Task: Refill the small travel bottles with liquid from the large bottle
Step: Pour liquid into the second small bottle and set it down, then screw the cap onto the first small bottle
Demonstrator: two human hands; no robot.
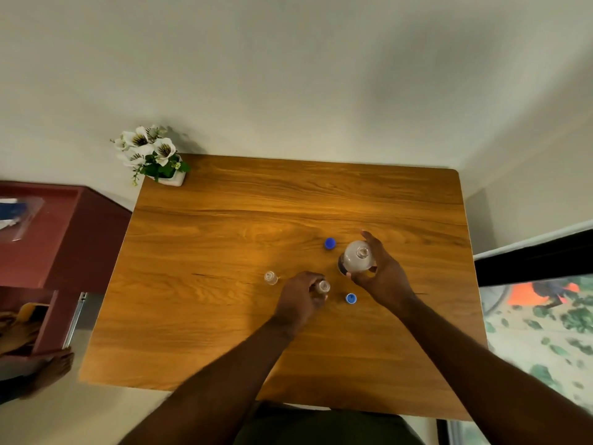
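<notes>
The large clear bottle (356, 256) stands upright and uncapped on the wooden table (224, 226). My right hand (382, 271) wraps around its right side. My left hand (300, 295) grips a small clear travel bottle (324, 286), also open at the top, just left of the large one. A second small travel bottle (270, 277) stands alone and open further left. One blue cap (330, 243) lies behind the large bottle. Another blue cap (351, 298) lies between my two hands.
A white pot of white flowers (154, 155) sits on the table's far left corner. A dark red cabinet (64, 236) stands to the left of the table. A patterned cloth (539, 319) lies to the right. A wall runs behind the table.
</notes>
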